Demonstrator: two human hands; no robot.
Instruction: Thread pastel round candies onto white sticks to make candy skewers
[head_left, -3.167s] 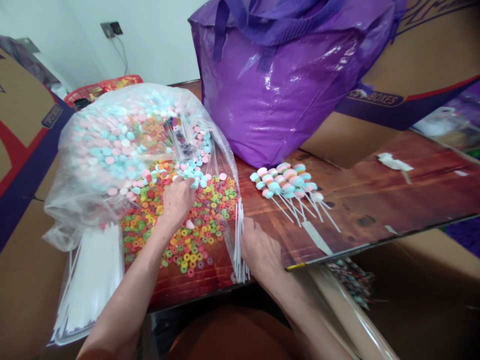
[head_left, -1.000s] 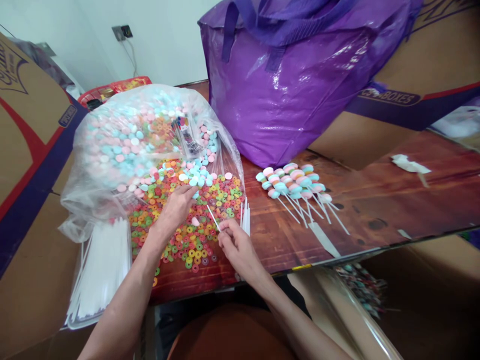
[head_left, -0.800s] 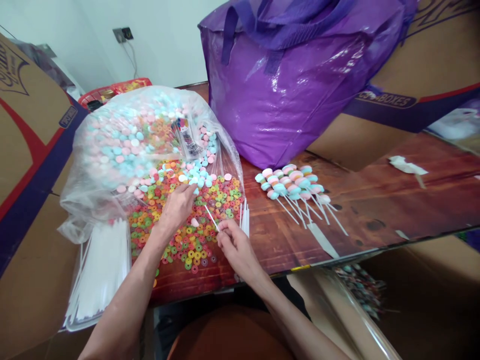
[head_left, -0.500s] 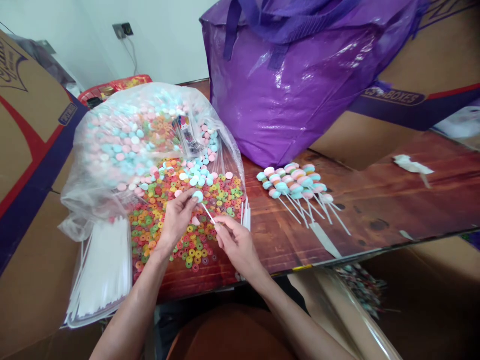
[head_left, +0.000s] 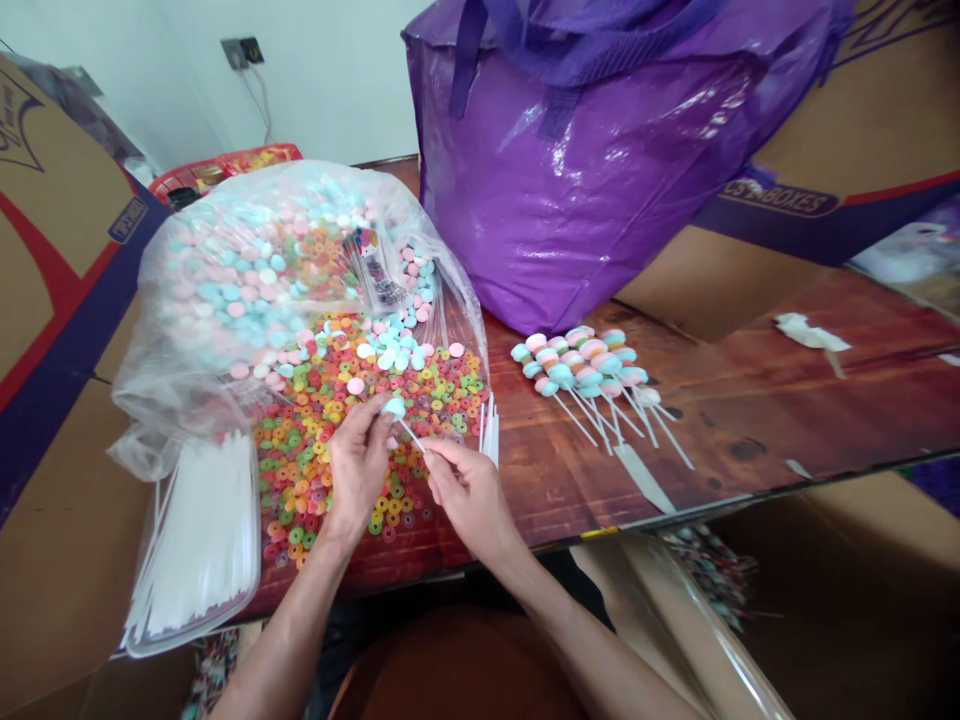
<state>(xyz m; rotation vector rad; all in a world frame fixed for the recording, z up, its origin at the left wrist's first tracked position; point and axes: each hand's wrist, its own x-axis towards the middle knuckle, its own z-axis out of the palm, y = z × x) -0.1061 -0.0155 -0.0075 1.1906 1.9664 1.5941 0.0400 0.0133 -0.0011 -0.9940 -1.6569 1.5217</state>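
My left hand (head_left: 358, 470) pinches a pale blue round sweet (head_left: 393, 407) between thumb and fingertips. My right hand (head_left: 466, 492) grips a thin white stick (head_left: 412, 437) whose tip meets that sweet. Both hands hover over a spread of small coloured ring sweets (head_left: 330, 420) on the wooden table (head_left: 750, 400). Behind them a clear plastic bag (head_left: 247, 270) bulges with pink and blue sweets. A few loose white sticks (head_left: 490, 430) lie just right of the hands. To the right rests a bunch of finished sweet skewers (head_left: 585, 365).
A large purple bag (head_left: 585, 160) stands at the back of the table. A clear packet of white sticks (head_left: 199, 540) hangs off the table's left front. Cardboard boxes (head_left: 52, 250) flank both sides. A red basket (head_left: 217, 170) sits behind the plastic bag. A paper scrap (head_left: 810, 332) lies far right.
My right hand took one stick from the loose pile and brought it left. My left hand picked a blue sweet from the heap and drew it back onto the stick's tip.
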